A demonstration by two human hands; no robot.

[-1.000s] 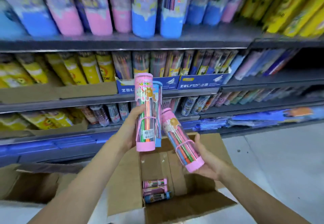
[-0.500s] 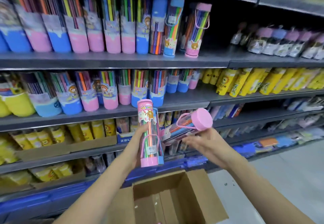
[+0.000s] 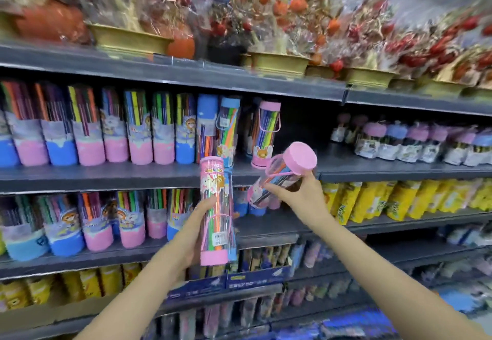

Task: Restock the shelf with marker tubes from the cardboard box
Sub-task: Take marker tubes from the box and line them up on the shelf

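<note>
Two marker tubes up at the shelf, one in each grip.

The right hand (image 3: 300,195) grips a pink-capped tube (image 3: 282,177) round its middle, long axis tilted, cap end up and to the right, nearest the open gap on the shelf (image 3: 292,165) just above and beyond it, beside a standing pink tube (image 3: 265,134). The left hand (image 3: 197,230) holds a second pink tube (image 3: 217,214) upright, with a blue one behind, lower and further from that gap. The right looks set to place first.

grey store shelving (image 3: 170,73) w/ wrapped fake flowers (image 3: 292,6) on top.
</note>
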